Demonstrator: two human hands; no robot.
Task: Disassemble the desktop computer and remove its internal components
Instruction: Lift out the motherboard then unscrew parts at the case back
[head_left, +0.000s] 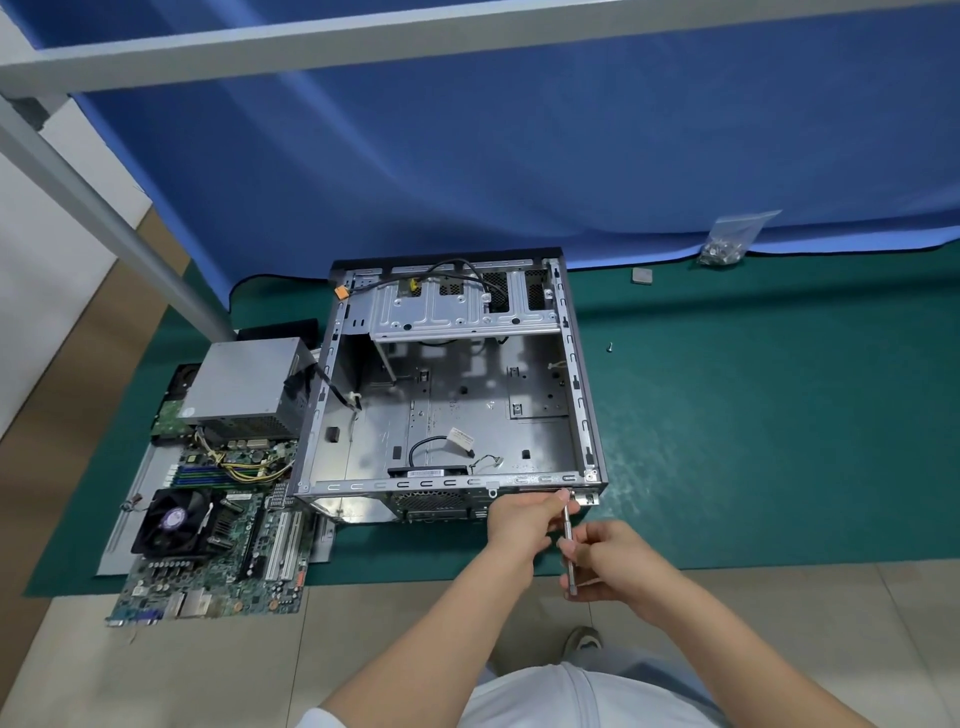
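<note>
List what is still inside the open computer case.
Inside the case: a metal drive cage at the far end, black cables over it, and a looped cable on the floor. Whatever lies beneath the cage is hidden.

Blue cloth backdrop (519, 156), green mat (753, 415), tiled floor (208, 675).

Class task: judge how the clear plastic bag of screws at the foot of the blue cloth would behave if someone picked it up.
The bag of screws would probably sag and fold, since its thin film already stands crumpled. It is likely bottom-heavy, because the metal pieces sit bunched at its lower end. It may feel slippery, being glossy plastic.
</note>
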